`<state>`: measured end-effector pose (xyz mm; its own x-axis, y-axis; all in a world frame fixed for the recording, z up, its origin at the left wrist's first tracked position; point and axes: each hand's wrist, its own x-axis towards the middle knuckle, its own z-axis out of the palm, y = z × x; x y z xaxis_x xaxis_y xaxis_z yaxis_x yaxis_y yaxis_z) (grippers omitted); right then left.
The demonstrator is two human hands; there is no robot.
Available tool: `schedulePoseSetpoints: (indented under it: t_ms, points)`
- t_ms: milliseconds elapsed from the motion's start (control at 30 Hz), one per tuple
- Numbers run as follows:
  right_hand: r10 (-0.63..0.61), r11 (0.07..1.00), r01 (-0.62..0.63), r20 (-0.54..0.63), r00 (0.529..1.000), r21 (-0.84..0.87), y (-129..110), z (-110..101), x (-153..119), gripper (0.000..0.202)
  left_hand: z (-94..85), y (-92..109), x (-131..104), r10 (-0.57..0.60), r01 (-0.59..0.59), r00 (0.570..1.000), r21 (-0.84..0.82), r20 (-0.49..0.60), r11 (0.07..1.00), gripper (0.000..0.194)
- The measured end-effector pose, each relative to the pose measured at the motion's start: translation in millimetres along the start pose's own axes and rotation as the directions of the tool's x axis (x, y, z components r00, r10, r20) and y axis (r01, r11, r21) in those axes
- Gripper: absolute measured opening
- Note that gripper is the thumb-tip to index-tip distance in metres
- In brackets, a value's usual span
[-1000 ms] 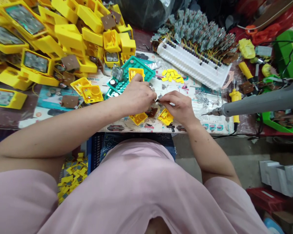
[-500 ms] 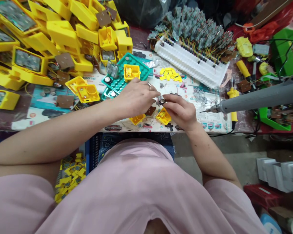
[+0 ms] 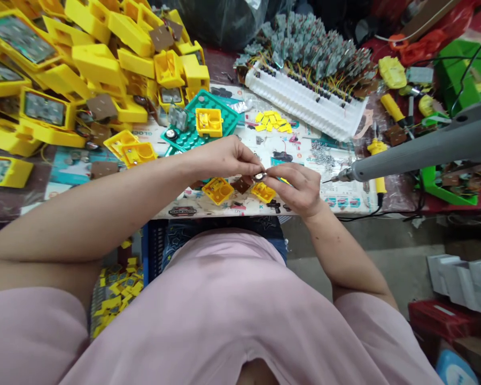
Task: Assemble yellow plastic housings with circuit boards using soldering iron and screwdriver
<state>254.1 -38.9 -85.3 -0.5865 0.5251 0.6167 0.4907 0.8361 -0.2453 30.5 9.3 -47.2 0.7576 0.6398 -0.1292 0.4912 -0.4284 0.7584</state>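
A small round part with a shiny metal rim (image 3: 258, 176) is pinched between the fingertips of both hands, over the table's front. My left hand (image 3: 226, 156) grips it from the left with thumb and forefinger. From the right, the closed fingers of my right hand (image 3: 299, 186) meet it. Right below the hands lie two open yellow plastic housings (image 3: 218, 191), with a small brown board (image 3: 241, 185) between them. Behind my left hand another yellow housing (image 3: 209, 122) rests on a green studded tray (image 3: 229, 107).
Yellow housings (image 3: 100, 64) are heaped at the left. At the back, a white ribbed rack (image 3: 304, 104) holds wired parts, with small yellow pieces (image 3: 273, 121) before it. A grey electric screwdriver (image 3: 401, 147) juts in from the right, near a yellow-handled soldering iron (image 3: 379, 160).
Both hands have come slightly lower and closer together around the round part. My left hand has turned, and the part now appears flatter. The view has shifted a little.
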Motion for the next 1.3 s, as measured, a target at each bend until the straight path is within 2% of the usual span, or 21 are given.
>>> schedulePoseSetpoints:
  t_ms: [167,267,333,433,600,700,767,833,967,1033,1067,1200,1300]
  points:
    - [0.048,0.993,-0.042,0.045,0.998,-0.113,-10,-2,-4,0.031,7.3,3,3,0.039,0.003,0.983,0.228,-0.178,0.974,0.026]
    - [0.025,0.995,-0.027,-0.020,0.999,-0.100,-25,-5,-12,0.019,4.6,1,11,0.053,0.016,0.974,0.294,-0.222,0.956,0.026]
    - [0.024,0.998,-0.029,-0.075,0.997,-0.063,-35,-5,-20,0.015,-0.1,2,23,0.069,0.014,0.971,0.346,-0.227,0.938,0.026]
    - [0.085,0.996,-0.085,-0.095,0.992,0.000,-45,-3,-31,0.015,-2.7,12,54,0.083,0.005,0.977,0.406,-0.199,0.914,0.023]
    - [0.177,0.984,-0.175,-0.143,0.974,0.024,-53,2,-40,0.015,14.2,33,107,0.045,0.009,0.989,0.354,-0.143,0.935,0.031]
    - [0.199,0.980,-0.197,-0.208,0.958,0.029,-58,3,-42,0.026,19.0,33,115,0.053,0.015,0.984,0.373,-0.171,0.928,0.041]
    - [0.247,0.969,-0.239,-0.204,0.947,0.060,-60,2,-42,0.033,14.1,29,104,0.084,0.012,0.973,0.412,-0.213,0.911,0.041]
    - [0.322,0.944,-0.304,-0.163,0.933,0.124,-62,1,-41,0.032,5.7,25,82,0.126,-0.010,0.968,0.468,-0.218,0.884,0.037]
    - [0.441,0.865,-0.384,-0.122,0.889,0.323,-64,-4,-38,0.021,-2.1,20,21,0.180,-0.095,0.977,0.516,-0.118,0.851,0.032]
    - [0.494,0.807,-0.411,-0.105,0.863,0.423,-64,-6,-36,0.017,3.8,19,-6,0.225,-0.196,0.974,0.450,-0.013,0.871,0.033]
    - [0.526,0.768,-0.431,-0.081,0.847,0.474,-64,-6,-36,0.015,9.0,19,-16,0.240,-0.211,0.971,0.425,-0.014,0.880,0.033]
    - [0.625,0.568,-0.495,0.048,0.779,0.657,-63,-6,-34,0.014,33.2,17,-35,0.241,-0.168,0.967,0.497,-0.087,0.851,0.037]
    - [0.645,0.493,-0.484,0.069,0.761,0.723,-61,-6,-33,0.016,43.4,15,-34,0.276,-0.153,0.950,0.557,-0.144,0.817,0.029]
